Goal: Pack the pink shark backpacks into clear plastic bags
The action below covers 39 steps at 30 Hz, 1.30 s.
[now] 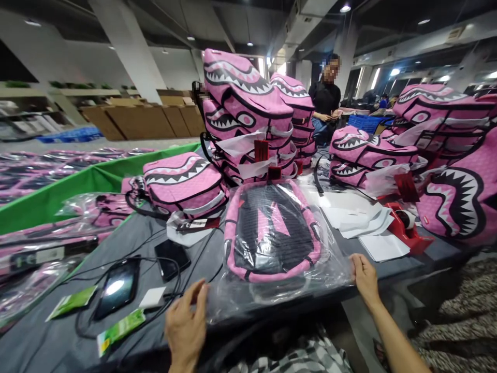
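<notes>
A pink and black backpack (272, 233) lies flat at the table's front edge, its dark ribbed back panel facing up. Around it is a clear plastic bag (264, 294), whose loose end spreads toward me. My left hand (187, 321) pinches the bag's near left corner between thumb and fingers. On the other side, my right hand (364, 277) grips the near right corner, fingers closed. The plastic is stretched between both hands, and the backpack itself is untouched by them.
Pink shark-mouth backpacks (248, 114) are stacked behind, with more (446, 124) at right. White papers (361, 223) and a red tape dispenser (407, 225) lie right. Phones (118, 285), cables and green packets (121, 330) lie left. Beyond a green divider (97, 178) are bagged backpacks. A person (326, 98) stands behind.
</notes>
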Each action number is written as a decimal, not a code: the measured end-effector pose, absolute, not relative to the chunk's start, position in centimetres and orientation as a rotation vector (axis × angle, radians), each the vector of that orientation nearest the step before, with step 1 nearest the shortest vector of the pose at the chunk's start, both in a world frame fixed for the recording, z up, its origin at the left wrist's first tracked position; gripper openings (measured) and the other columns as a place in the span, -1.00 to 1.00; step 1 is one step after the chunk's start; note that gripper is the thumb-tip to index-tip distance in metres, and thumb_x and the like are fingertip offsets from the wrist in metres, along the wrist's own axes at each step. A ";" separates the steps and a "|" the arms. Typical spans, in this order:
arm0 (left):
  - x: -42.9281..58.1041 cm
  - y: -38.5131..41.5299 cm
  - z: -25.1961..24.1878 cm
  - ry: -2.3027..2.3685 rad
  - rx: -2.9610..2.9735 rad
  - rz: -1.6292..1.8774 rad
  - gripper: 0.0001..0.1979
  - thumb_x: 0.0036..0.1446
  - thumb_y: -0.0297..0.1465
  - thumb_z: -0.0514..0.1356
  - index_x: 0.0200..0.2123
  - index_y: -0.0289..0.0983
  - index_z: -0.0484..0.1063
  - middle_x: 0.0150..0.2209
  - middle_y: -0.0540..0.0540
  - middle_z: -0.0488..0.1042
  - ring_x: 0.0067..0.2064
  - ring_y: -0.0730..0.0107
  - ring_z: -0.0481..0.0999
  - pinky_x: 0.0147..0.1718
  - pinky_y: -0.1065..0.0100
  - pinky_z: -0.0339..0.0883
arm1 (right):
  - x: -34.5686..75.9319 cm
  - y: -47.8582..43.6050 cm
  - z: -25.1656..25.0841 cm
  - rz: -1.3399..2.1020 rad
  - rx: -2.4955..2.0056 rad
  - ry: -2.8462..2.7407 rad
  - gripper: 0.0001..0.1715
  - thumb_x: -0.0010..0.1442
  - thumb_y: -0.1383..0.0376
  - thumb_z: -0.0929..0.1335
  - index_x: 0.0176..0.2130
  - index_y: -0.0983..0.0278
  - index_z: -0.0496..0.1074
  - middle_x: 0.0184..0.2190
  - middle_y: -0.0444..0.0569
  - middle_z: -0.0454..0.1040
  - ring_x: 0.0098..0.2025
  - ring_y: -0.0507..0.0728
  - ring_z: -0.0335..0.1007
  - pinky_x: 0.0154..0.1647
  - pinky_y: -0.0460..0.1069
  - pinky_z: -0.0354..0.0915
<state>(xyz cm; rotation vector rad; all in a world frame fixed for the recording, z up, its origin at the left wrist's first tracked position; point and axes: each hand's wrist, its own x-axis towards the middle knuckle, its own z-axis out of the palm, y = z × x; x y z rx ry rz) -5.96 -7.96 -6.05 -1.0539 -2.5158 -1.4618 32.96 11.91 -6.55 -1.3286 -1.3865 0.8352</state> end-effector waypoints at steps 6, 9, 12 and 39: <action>1.8 -3.5 -2.2 -1.755 -1.994 -0.899 -0.61 0.21 -0.11 0.27 0.03 -0.14 0.43 0.20 -0.21 0.45 0.29 -0.05 0.29 0.28 -0.08 -0.04 | 33.7 11.3 -6.0 0.869 -1.281 -1.381 -0.32 0.17 -0.36 0.27 -0.35 0.19 0.35 -0.69 -0.24 0.22 -0.66 0.05 0.18 -0.63 -0.05 0.19; 4.3 -1.4 -1.5 -1.722 -2.163 -0.844 -0.74 0.15 -0.27 0.36 -0.14 -0.18 0.42 0.14 -0.18 0.50 0.29 -0.04 0.29 0.28 -0.08 -0.04 | 33.9 11.1 -5.7 0.889 -1.282 -1.362 -0.31 0.15 -0.37 0.27 -0.37 0.18 0.36 -0.69 -0.23 0.23 -0.65 0.07 0.21 -0.62 -0.04 0.22; 4.3 -1.0 -1.7 -1.788 -2.179 -0.858 -0.83 0.15 -0.44 0.34 -0.29 -0.18 0.37 0.06 -0.14 0.55 0.25 0.00 0.34 0.20 -0.04 0.07 | 34.0 10.9 -5.6 0.907 -1.281 -1.340 -0.30 0.14 -0.37 0.28 -0.39 0.18 0.37 -0.67 -0.21 0.27 -0.64 0.07 0.23 -0.61 -0.04 0.25; -1.1 1.8 0.4 -2.393 -2.621 -1.020 -0.84 0.14 -0.27 0.27 -0.47 -0.10 0.59 -0.09 -0.04 0.66 0.14 0.00 0.47 0.09 -0.12 0.36 | 34.0 12.2 -6.4 0.941 -1.330 -1.145 -0.32 -0.02 -0.31 0.44 -0.36 0.23 0.40 -0.66 -0.21 0.33 -0.71 -0.01 0.14 -0.74 -0.10 0.12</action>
